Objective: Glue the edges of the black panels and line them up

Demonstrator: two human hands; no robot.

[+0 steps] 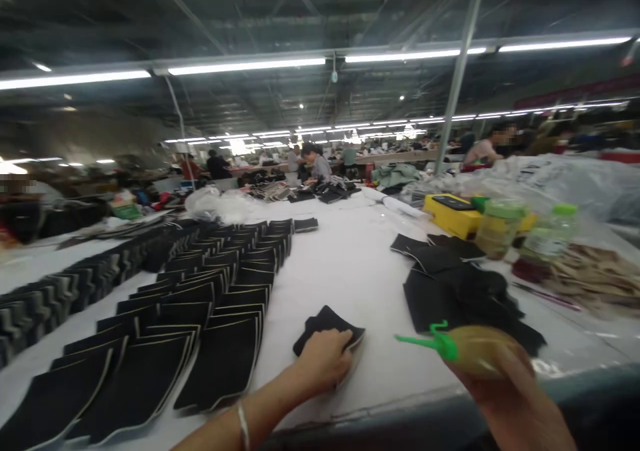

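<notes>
My left hand (325,361), with a bangle on its wrist, is closed over a small black fabric piece (325,319) on the white table. The piece has a pale edge, and my fingers hide part of it. In my right hand (520,397) is a squeeze bottle (477,351) with amber contents. Its thin green nozzle points left, above the table and apart from the piece. Behind the bottle lies a loose heap of black fabric pieces (460,291). Long overlapping rows of black pieces with pale edges (225,351) run along the left.
At the right stand a yellow box (453,216), a jar (500,227) and a green-capped bottle (550,237), near brown fabric scraps (600,271) and a pen-like tool (547,296). Plastic sheeting (560,177) lies behind. Several people work in the background.
</notes>
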